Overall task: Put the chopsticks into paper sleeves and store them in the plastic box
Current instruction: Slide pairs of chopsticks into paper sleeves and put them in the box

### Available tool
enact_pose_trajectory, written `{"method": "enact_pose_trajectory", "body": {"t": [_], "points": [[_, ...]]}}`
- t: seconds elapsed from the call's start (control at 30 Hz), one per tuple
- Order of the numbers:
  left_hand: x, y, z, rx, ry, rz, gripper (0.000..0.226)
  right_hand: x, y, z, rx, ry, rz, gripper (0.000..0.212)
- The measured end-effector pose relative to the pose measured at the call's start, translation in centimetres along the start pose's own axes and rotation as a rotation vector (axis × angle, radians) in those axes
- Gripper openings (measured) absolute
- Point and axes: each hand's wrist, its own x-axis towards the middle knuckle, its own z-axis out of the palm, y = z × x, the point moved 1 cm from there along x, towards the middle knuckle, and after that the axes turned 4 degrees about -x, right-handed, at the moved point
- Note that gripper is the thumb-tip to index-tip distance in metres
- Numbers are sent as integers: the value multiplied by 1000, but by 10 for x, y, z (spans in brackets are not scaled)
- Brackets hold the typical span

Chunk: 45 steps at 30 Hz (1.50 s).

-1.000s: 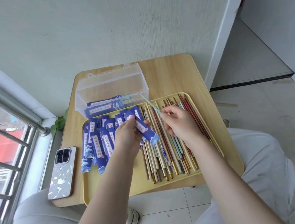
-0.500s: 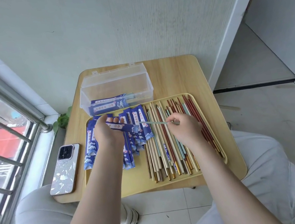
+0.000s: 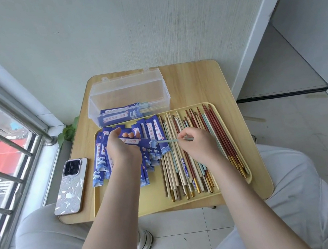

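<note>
Chopsticks [image 3: 196, 149] mostly lie loose on the tray [image 3: 150, 201]; few sleeved in the box [image 3: 128, 100]; left hand [image 3: 122, 148] grips a sleeve [image 3: 140, 142], right hand [image 3: 198, 143] pinches a pale chopstick [image 3: 167, 141] entering it

I can't see how far the pale chopstick [image 3: 167, 141] reaches inside the sleeve [image 3: 137, 141] under my left fingers [image 3: 128, 134].

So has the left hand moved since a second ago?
Yes. The left hand, gripping a blue sleeve, has shifted left along the yellow tray, from beside the loose chopsticks to over the sleeve pile.
</note>
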Motion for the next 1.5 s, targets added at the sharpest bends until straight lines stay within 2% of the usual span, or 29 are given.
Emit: {"method": "enact_pose_trajectory", "body": {"t": [0.2,0.33,0.4,0.5,0.57,0.6,0.67,0.73,0.77,0.83,0.9,0.93,0.97,1.03,1.13,1.2,1.27,1.37,1.43,1.5], "points": [[-19,-25,5,58,-40,-72,12,-3,-22,14,172,-138,-29,24],[-24,-37,7,149,-83,-111,14,-3,-27,27,94,-81,-111,28],[-23,-36,5,169,-116,-117,14,-2,-23,24,80,-71,-105,24],[-22,-31,4,412,-227,-40,19,1,-16,13,77,-55,-114,21],[-23,-29,5,667,-289,93,45,4,-13,2,75,11,-92,25],[-24,-27,5,808,-301,212,57,5,-10,-3,61,42,-79,26],[-29,-23,4,1105,-417,628,71,9,-5,-11,37,50,-56,29],[-29,-22,5,1471,-651,1088,70,8,-3,-17,55,-3,-60,29],[-29,-23,8,1703,-749,1180,64,7,-3,-20,85,-29,-64,27],[-34,-30,12,2107,-828,1115,41,6,-5,-25,172,-49,-60,20],[-39,-35,15,2233,-803,996,16,5,-6,-26,299,-20,-39,15],[-39,-37,14,2203,-783,948,16,5,-4,-26,368,14,-22,15],[-37,-39,12,2162,-749,903,25,6,-2,-26,418,55,1,16],[-33,-42,7,2033,-713,755,32,7,7,-25,393,129,79,16],[-26,-44,-3,1678,-684,406,24,7,21,-23,9,125,157,9],[-26,-47,-11,1441,-624,166,34,6,26,-13,-239,41,158,9],[-24,-49,-17,1300,-560,14,45,5,24,-1,-385,-10,166,9],[-20,-56,-24,1130,-507,-143,46,5,17,10,-455,22,191,23],[-20,-58,-26,1082,-481,-167,45,6,14,14,-448,25,219,34],[-22,-60,-25,1080,-464,-156,44,7,13,16,-429,22,265,36]]}}
